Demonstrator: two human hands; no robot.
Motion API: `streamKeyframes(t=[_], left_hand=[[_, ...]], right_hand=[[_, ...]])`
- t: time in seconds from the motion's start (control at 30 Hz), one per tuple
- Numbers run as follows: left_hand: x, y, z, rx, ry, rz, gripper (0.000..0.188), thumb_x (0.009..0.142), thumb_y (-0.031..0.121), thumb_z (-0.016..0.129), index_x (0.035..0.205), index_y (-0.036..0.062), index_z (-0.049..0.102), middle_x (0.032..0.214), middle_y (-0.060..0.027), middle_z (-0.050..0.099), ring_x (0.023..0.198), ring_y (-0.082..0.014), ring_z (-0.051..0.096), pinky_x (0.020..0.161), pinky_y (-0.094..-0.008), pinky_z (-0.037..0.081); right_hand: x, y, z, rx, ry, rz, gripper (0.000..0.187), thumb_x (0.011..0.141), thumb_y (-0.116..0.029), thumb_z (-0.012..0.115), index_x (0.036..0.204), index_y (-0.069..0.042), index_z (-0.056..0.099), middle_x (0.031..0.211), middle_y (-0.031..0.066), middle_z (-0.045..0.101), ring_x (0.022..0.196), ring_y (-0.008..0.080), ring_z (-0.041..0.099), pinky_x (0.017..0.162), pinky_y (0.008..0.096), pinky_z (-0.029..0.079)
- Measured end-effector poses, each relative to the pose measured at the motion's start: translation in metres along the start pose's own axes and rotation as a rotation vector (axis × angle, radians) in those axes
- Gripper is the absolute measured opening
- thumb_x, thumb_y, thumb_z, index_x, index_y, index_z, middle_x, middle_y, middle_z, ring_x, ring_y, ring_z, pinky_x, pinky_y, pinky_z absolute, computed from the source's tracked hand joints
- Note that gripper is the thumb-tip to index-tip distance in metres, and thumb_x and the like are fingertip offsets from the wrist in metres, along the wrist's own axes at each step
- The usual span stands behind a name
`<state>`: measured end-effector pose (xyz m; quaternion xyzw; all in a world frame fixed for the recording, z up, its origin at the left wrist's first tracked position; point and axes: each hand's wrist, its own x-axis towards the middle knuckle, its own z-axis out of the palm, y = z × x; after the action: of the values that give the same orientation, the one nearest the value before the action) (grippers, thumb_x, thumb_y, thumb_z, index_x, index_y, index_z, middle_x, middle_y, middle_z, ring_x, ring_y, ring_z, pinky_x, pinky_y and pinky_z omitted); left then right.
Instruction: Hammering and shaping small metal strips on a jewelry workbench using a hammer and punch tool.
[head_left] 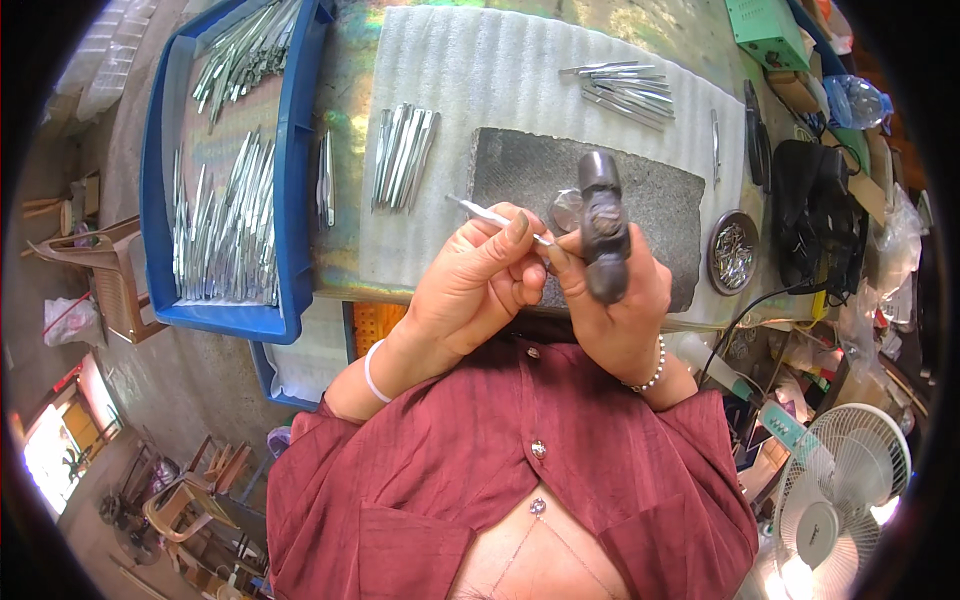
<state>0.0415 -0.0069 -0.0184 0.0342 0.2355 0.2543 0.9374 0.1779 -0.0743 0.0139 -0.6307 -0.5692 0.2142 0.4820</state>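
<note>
My left hand [470,275] is closed round a slim silver tweezer-like metal piece [480,212], which points up and left. Its lower end meets the pinched thumb and finger of my right hand [625,310]. That same right hand grips a hammer [603,225], whose dark head stands upright above the knuckles and hides part of the fingers. Whether a small part sits between the right fingertips cannot be made out. Both hands are over the near edge of a dark stone slab [520,165]. A shiny round metal piece [565,211] lies on the slab beside the hammer head.
White foam sheet [450,70] lies under the slab, bearing silver piece bundles at left [404,160] and far right [630,92]. A round dish [713,262] of small metal parts stands right. Left is a blue tray [225,322] of similar pieces. A fan [845,480] stands lower right.
</note>
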Motion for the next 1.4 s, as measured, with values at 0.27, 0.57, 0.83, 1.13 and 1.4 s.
streamKeyframes(t=[0.27,0.57,0.83,1.13,1.4], left_hand=[[-0.007,0.004,0.001,0.034,-0.004,0.015,0.016,0.092,0.021,0.058,0.092,0.0055,0.056,0.091,-0.0094,0.063,0.065,-0.0132,0.061,0.056,-0.0232,0.051],[-0.013,0.021,0.003,0.164,-0.032,0.148,0.015,0.094,0.02,0.055,0.099,0.0051,0.054,0.094,-0.0138,0.063,0.062,-0.0128,0.06,0.055,-0.0215,0.048],[-0.007,0.017,0.011,0.442,-0.076,0.297,0.013,0.094,0.015,0.053,0.1,0.0033,0.053,0.092,-0.0133,0.064,0.062,-0.012,0.06,0.057,-0.0209,0.049],[0.014,0.009,0.015,0.861,-0.024,0.457,0.007,0.092,0.004,0.054,0.099,0.0012,0.054,0.087,-0.0097,0.065,0.06,-0.0078,0.057,0.056,-0.0196,0.047],[0.024,0.005,0.016,1.124,0.0,0.552,0.005,0.088,-0.003,0.056,0.092,0.0,0.058,0.083,-0.0049,0.062,0.06,-0.006,0.054,0.055,-0.0185,0.045]], right_hand=[[0.01,0.003,-0.01,0.148,-0.144,0.029,0.034,0.072,-0.012,0.078,0.096,-0.004,0.056,0.066,0.0035,0.054,0.054,0.0091,0.05,0.049,0.0252,0.042],[0.017,0.022,-0.035,-0.161,-0.163,0.273,0.047,0.071,-0.014,0.076,0.111,-0.002,0.055,0.085,0.0106,0.061,0.065,0.0234,0.058,0.062,0.0332,0.048],[0.031,0.033,-0.036,-0.179,-0.343,0.086,0.043,0.068,-0.006,0.074,0.107,-0.002,0.057,0.091,0.0131,0.059,0.082,0.0282,0.061,0.072,0.0343,0.049],[0.013,0.041,-0.046,0.294,-0.097,0.407,0.035,0.084,-0.007,0.064,0.115,-0.002,0.051,0.09,0.0078,0.059,0.068,0.013,0.056,0.059,0.0249,0.045],[-0.007,0.035,-0.056,0.716,-0.019,0.595,0.029,0.092,-0.005,0.052,0.12,-0.001,0.046,0.083,0.0029,0.055,0.056,0.0024,0.044,0.048,0.0168,0.035]])
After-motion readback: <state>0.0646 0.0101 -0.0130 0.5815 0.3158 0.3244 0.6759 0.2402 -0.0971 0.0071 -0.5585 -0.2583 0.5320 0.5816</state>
